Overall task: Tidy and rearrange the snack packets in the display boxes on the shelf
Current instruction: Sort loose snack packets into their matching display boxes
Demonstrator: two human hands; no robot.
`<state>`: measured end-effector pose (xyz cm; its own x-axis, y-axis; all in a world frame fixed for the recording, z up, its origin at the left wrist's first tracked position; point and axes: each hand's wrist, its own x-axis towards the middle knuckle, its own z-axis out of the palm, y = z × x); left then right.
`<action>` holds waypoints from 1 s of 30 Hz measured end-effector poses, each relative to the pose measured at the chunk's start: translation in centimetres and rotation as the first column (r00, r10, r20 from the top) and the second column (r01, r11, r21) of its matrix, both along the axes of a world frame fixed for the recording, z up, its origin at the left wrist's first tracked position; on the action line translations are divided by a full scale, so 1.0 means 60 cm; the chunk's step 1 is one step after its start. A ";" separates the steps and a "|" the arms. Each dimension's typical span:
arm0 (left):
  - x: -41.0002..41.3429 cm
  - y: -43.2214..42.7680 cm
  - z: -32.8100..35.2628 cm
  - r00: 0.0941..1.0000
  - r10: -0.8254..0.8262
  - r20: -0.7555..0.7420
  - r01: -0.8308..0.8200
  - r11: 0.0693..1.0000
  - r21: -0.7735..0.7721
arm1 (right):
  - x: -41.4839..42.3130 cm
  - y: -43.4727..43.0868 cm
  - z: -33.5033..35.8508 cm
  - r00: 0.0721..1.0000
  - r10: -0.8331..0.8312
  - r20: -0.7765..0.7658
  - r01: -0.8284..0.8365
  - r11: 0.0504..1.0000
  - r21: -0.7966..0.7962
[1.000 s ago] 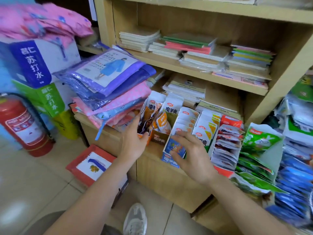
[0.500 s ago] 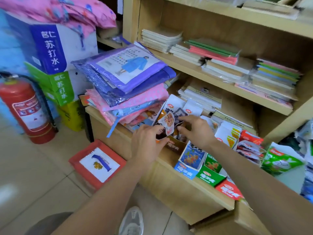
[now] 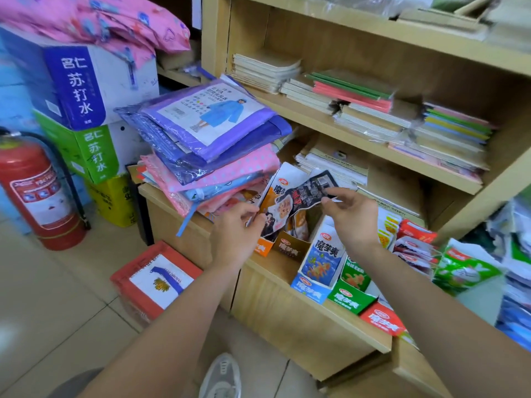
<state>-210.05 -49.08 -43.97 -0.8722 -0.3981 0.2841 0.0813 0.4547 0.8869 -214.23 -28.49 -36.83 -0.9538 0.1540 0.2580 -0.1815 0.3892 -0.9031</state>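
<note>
Counts, all placed off the blue display box [image 3: 311, 288]. Display boxes: 5 in one row — orange box [image 3: 263, 248] and brown box [image 3: 290, 249] left of it, green box [image 3: 349, 300] and red box [image 3: 382, 318] right of it. Black packet [image 3: 304, 196]: 1, above-left of it, pinched by 2 hands, left hand [image 3: 235, 237] and right hand [image 3: 353, 222]. Cartons: 3 in a stack far left of it, blue carton [image 3: 71, 87] on green carton [image 3: 92, 153] on yellow carton [image 3: 115, 199]. Fire extinguisher [image 3: 37, 191]: 1, further left than the stack. Red crate [image 3: 158, 280]: 1, on the floor lower left of it. Shoe [image 3: 221, 377]: 1, below it. Raincoat packs [image 3: 212, 124], upper left of it — at least 4, exact count unclear.
</note>
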 end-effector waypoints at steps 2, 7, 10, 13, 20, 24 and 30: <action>-0.001 0.010 -0.003 0.997 -0.075 0.005 0.075 0.997 0.009 | 0.004 0.008 0.008 0.999 -0.043 0.001 0.043 0.996 -0.079; 0.007 0.034 -0.001 0.977 -0.194 0.090 0.209 0.957 -0.199 | 0.011 0.029 0.026 0.981 -0.191 -0.029 0.181 0.959 -0.220; 0.006 0.035 0.001 0.988 -0.152 0.009 0.149 0.956 -0.252 | 0.014 0.045 0.035 0.972 -0.232 -0.030 0.215 0.936 -0.278; -0.001 0.026 0.006 0.990 -0.043 -0.134 0.018 0.984 -0.178 | 0.021 0.063 0.038 0.972 -0.236 -0.025 0.217 0.926 -0.308; -0.010 0.018 0.015 0.991 0.043 -0.126 -0.021 0.985 0.170 | 0.072 0.097 0.033 0.976 -0.216 0.007 0.204 0.911 -0.358; -0.006 0.027 0.025 0.999 0.007 -0.043 0.013 0.889 0.458 | 0.108 0.120 0.022 0.979 -0.203 0.004 0.190 0.909 -0.372; 0.033 0.046 0.085 0.965 0.020 -0.262 0.093 0.907 0.412 | 0.160 0.158 0.013 0.988 -0.157 0.018 0.151 0.910 -0.386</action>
